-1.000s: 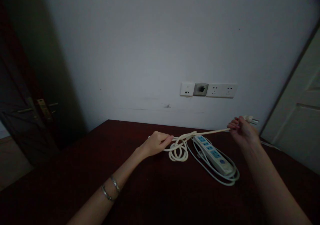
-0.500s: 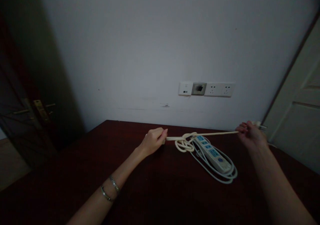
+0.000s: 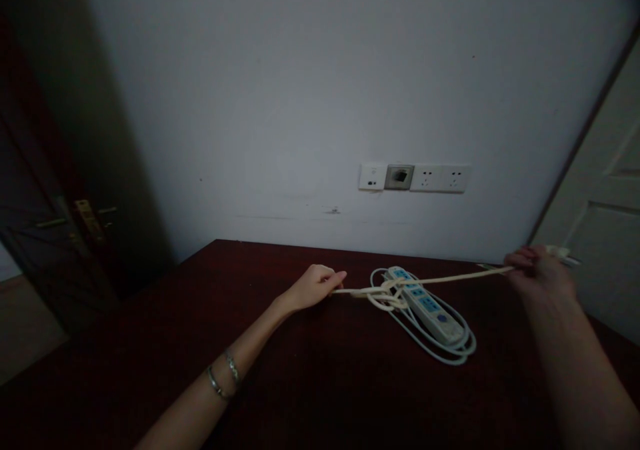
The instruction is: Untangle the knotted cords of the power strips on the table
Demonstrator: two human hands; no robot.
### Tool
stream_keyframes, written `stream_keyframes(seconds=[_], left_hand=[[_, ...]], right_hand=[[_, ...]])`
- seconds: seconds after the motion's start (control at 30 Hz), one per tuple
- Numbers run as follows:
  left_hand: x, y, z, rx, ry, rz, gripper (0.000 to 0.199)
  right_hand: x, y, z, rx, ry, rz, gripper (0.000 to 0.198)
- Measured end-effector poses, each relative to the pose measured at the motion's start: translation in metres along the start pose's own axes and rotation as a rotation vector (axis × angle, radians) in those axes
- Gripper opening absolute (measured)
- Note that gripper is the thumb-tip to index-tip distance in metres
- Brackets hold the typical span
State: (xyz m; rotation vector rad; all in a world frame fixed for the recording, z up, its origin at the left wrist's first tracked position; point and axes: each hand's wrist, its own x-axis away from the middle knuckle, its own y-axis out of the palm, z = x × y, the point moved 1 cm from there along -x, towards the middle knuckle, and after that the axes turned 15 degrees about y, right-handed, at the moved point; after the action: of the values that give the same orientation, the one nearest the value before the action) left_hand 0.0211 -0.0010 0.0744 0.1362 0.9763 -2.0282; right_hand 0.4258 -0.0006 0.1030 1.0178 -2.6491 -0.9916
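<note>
A cream cord (image 3: 450,279) stretches between my two hands, with a loose tangle of loops (image 3: 386,295) in its middle. My left hand (image 3: 314,286) is closed around the cord just left of the tangle. Farther off to the right, my right hand (image 3: 540,273) grips the other length, which runs taut and slightly upward. A pale piece with a metallic tip (image 3: 567,258) sticks out beyond that hand; its kind is unclear. Beneath the tangle lies a white power strip (image 3: 439,322) with blue sockets, its pale cable (image 3: 473,350) coiled around it.
Everything lies over a dark red-brown table (image 3: 280,383) set against a pale wall (image 3: 280,103). Wall sockets (image 3: 440,178) sit above its back edge. A white panelled door (image 3: 610,237) stands at right, and a dark door with a brass handle (image 3: 87,220) at left.
My right hand has moved right, drawing the cord out. The loops have shrunk and shifted right, over the power strip. My left hand has moved slightly right and down.
</note>
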Motion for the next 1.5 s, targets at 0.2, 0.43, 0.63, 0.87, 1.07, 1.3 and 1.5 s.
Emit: stream_keyframes(seconds=[0.2, 0.43, 0.63, 0.87, 1.07, 1.3, 1.5], left_hand=[[0.001, -0.006, -0.017, 0.374, -0.229, -0.216, 0.062], [0.009, 0.006, -0.044, 0.699, -0.373, -0.637, 0.082], [0.014, 0.014, -0.056, 0.818, -0.183, -0.716, 0.071], [0.017, 0.014, -0.057, 0.889, -0.096, -0.733, 0.079], [0.005, -0.009, -0.007, 0.793, 0.054, -0.413, 0.064], [0.011, -0.027, 0.082, 0.827, 0.285, -0.029, 0.044], [0.011, -0.036, 0.08, 0.985, 0.194, 0.176, 0.02]], right_hand=[[0.071, 0.039, -0.069, -0.241, 0.347, -0.298, 0.041], [0.121, 0.079, -0.101, -0.292, 0.38, -0.472, 0.027], [0.147, 0.135, -0.108, -0.238, 0.397, -0.623, 0.026], [0.169, 0.186, -0.095, -0.101, 0.326, -0.721, 0.02], [0.165, 0.218, -0.07, -0.006, 0.006, -0.848, 0.012], [0.205, 0.244, -0.035, -0.067, -0.027, -0.835, 0.015], [0.194, 0.236, -0.022, -0.046, -0.177, -0.567, 0.029]])
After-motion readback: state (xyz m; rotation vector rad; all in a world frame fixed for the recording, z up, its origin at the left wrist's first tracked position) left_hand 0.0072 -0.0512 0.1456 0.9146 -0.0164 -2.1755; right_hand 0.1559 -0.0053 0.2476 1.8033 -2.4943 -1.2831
